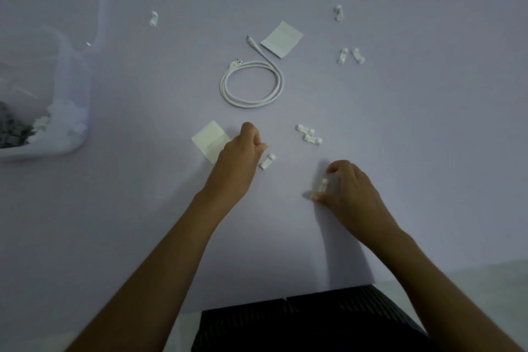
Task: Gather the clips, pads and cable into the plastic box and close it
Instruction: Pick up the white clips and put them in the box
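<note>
Clip pickup, both hands down on the surface (400,123).
Right hand (347,194) fingers pinch a clip (323,184), long axis roughly upright in view. Left hand (240,151) fingers curled; can't tell if holding. Loose clip (267,161) beside it points up-right. Grab across the short axis, sweep several, then dump in the plastic box (57,111), far left.

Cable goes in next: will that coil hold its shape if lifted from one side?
Probably not. The cable lies in loose loops with nothing tying them, so it should sag and unwind. Both plug ends already stray free. It looks thin and light.
</note>
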A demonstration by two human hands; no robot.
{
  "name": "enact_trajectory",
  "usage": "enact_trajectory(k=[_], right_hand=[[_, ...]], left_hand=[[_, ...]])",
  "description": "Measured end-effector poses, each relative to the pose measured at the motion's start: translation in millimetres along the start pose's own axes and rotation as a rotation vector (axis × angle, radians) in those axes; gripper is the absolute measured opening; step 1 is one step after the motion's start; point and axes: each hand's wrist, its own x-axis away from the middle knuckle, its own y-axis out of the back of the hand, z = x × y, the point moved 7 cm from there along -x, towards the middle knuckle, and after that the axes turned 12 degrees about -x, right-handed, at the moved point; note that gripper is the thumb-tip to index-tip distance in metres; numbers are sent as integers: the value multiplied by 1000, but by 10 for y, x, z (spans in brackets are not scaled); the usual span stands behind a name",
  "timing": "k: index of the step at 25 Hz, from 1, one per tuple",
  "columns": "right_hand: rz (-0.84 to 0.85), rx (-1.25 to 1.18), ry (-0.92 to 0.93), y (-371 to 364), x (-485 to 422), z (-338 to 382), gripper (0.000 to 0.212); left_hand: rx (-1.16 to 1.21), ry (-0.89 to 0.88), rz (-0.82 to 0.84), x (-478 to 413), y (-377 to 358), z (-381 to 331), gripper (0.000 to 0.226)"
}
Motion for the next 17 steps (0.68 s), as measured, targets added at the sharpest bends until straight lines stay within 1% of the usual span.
enact_trajectory(k=[3, 5, 7, 8, 9, 10, 12, 13, 15, 17], right_hand=[[-16, 86, 78, -18, -14, 20, 37], [-14, 85, 103, -24, -25, 42, 31], [-46, -25, 72, 30, -46, 39, 24], [-83, -133, 26, 74, -64, 15, 22], [-108, -291, -39, 104, -84, -28, 21], [-107, -508, -111, 108, -103, -71, 22], [-52, -962, -227, 58, -149, -76, 17], [-25, -1129, -273, 28, -171, -62, 13], [23, -1381, -357, -22, -215, -36, 14], [51, -1543, -414, -36, -274, -10, 19]], left_hand=[[39, -39, -34, 51, 2, -3, 17], [-18, -60, -77, 91, 19, -55, 1], [-51, -65, -95, 97, 13, -117, 26], [-48, -65, -80, 94, -8, -141, 33], [-54, -79, -72, 90, -44, -166, 37], [-88, -93, -54, 89, -88, -185, 37], [-179, -120, -67, 75, -164, -198, 31], [-200, -130, -84, 64, -183, -199, 27], [-187, -133, -117, 45, -181, -204, 23], [-100, -99, -152, 1, -97, -186, 22]])
